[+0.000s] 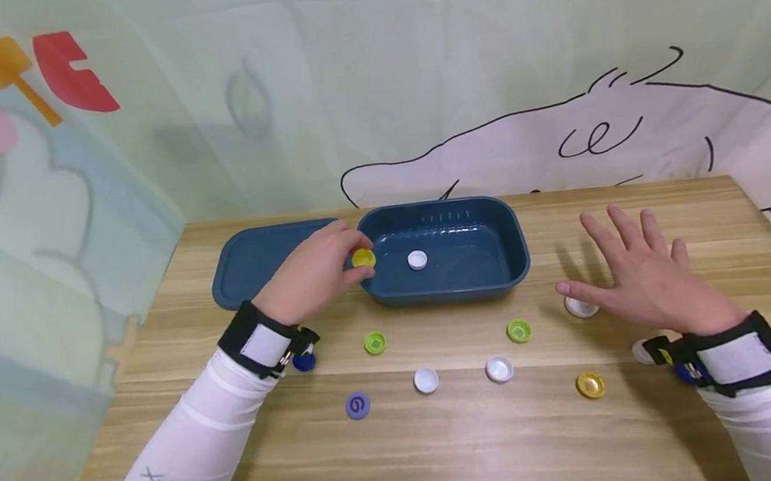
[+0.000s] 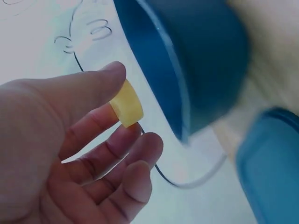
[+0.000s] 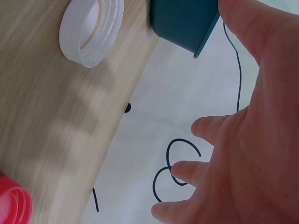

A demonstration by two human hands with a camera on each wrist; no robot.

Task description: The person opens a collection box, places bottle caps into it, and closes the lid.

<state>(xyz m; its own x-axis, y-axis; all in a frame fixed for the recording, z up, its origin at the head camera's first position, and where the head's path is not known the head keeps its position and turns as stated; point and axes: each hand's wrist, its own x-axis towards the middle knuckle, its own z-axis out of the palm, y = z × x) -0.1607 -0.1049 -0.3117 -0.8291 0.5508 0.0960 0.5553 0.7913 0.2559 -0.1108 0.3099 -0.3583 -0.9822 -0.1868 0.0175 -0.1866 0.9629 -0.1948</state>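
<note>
Left hand (image 1: 314, 271) pinches a yellow cap (image 1: 363, 258) between thumb and fingers, at the left rim of the blue box (image 1: 448, 297). Left wrist view puts the cap above the rim; whether it is fully inside the rim line, can't tell. Step in hand reads as a carry into the box, near its end: one white cap (image 1: 417, 259) sits on the box floor, left of centre. Next move, my call: shift a touch right, clear the rim, loosen the pinch; a release too far left could clip the rim. Right hand (image 1: 651, 283) is spread, holds nothing, hovers over the right side of the counter (image 1: 464, 452); a larger white cap (image 1: 581, 308) lies below its thumb. If that cap is next for the right hand, it needs to drop and bring thumb and fingers together. Loose on the near side of the box, left to right: blue cap (image 1: 304, 359) by the left wrist, purple cap (image 1: 357, 406), green cap (image 1: 375, 343), two small white caps (image 1: 426, 380), second green cap (image 1: 518, 331), gold cap (image 1: 590, 385). Right wrist view also shows a red cap (image 3: 11, 203). Blue lid (image 1: 247, 267) lies flat on the left, off the box.
</note>
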